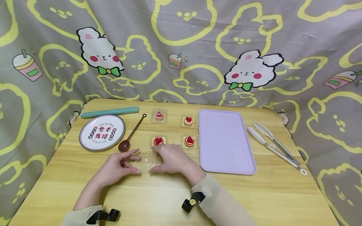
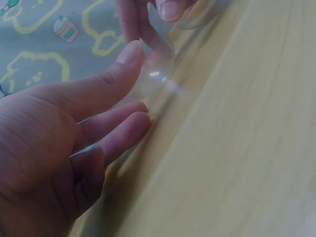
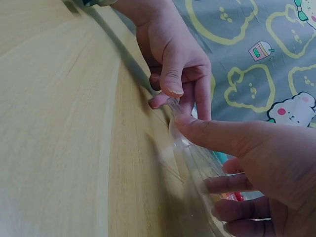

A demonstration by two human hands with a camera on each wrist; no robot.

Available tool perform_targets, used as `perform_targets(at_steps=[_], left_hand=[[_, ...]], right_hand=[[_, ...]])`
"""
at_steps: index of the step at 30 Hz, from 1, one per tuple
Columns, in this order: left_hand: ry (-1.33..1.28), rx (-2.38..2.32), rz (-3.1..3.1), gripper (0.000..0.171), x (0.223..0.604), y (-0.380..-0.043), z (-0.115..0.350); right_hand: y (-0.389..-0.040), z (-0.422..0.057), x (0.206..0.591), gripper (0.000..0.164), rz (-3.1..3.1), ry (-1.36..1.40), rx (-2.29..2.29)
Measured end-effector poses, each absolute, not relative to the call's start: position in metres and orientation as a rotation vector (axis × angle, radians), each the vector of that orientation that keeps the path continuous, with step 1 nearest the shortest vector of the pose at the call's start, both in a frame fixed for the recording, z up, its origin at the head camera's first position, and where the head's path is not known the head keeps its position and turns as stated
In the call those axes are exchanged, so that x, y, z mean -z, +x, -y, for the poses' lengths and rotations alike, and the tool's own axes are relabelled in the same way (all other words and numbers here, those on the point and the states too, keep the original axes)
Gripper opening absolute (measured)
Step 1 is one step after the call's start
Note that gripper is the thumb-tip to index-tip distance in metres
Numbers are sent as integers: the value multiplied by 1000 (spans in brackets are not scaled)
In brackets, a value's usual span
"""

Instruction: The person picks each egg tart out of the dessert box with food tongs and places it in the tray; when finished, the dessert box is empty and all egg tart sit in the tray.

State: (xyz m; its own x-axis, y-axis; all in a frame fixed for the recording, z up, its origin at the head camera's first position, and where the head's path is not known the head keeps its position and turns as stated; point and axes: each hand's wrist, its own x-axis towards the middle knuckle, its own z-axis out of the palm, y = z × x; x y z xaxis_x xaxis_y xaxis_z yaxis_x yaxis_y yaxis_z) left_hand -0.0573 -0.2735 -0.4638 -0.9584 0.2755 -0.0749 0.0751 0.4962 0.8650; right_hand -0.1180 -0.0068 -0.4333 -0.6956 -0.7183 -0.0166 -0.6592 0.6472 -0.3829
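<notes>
Between my two hands, low over the near middle of the table, is a clear domed plastic lid [image 1: 146,160]. My left hand [image 1: 114,166] pinches its left edge between thumb and fingers. From the other side, my right hand [image 1: 172,159] holds it with thumb and fingertips at the rim. In the right wrist view both thumbs meet close together at one corner of the lid [image 3: 183,136]. Just beyond the right hand sits a small red-topped tart [image 1: 158,141] on a clear square base. Another clear plastic piece [image 1: 193,155] lies partly hidden behind the right wrist.
More red-topped tarts [image 1: 189,141] stand on clear bases toward the back. To the right are a lilac tray [image 1: 226,141] and tongs [image 1: 275,147]. On the left lie a printed white plate [image 1: 102,144], a brown spoon [image 1: 124,145] and a teal roll [image 1: 110,112]. A patterned curtain [image 1: 181,53] hangs behind.
</notes>
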Motion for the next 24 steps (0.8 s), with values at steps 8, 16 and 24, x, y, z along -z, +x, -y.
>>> perform_targets(at_steps=[8, 16, 24], left_hand=[[337, -1427, -2543, 86, 463, -61, 275], [275, -1380, -2603, 88, 444, -61, 280], [324, -1269, -2761, 78, 419, -74, 281]], right_hand=[[-118, 1, 432, 87, -2705, -1146, 519], [-120, -9, 421, 85, -2671, -1135, 631], [-137, -26, 406, 80, -2654, -1104, 758]])
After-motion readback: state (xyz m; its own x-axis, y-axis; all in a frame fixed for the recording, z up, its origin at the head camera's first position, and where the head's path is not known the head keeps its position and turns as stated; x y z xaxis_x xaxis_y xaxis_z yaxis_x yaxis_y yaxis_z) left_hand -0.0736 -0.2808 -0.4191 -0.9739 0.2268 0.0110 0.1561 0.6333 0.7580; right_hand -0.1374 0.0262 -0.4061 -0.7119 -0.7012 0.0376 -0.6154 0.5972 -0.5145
